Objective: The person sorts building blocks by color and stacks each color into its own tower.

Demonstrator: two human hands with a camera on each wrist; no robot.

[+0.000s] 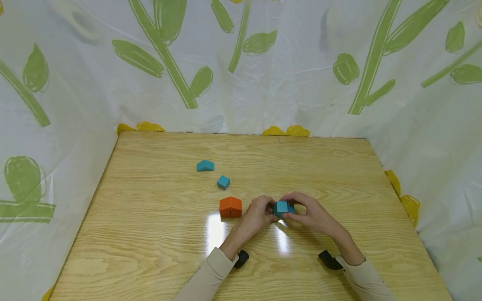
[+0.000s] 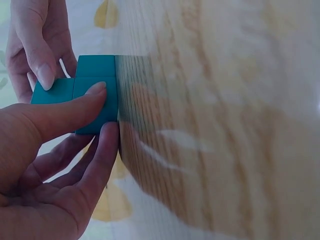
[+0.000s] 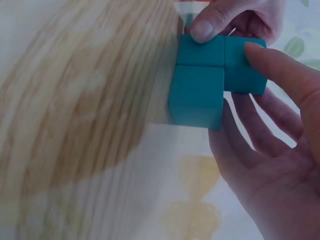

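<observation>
Three teal-blue cubes are grouped between my hands in the middle right of the head view. Two stand side by side on the table, and the upper cube (image 1: 281, 207) sits on the left one. My left hand (image 1: 257, 213) pinches the left lower cube (image 2: 90, 120), thumb on its near face and fingers around its side. With thumb and fingers, my right hand (image 1: 310, 213) pinches the upper cube (image 3: 240, 77). The right lower cube (image 3: 197, 92) stands beneath my right hand, against its neighbour.
Left of my left hand stands a group of orange blocks (image 1: 230, 207) with a peaked top. A loose blue cube (image 1: 224, 182) and a blue roof-shaped block (image 1: 205, 166) lie farther back. A patterned white curtain (image 1: 241, 92) borders the wooden table (image 1: 158, 234).
</observation>
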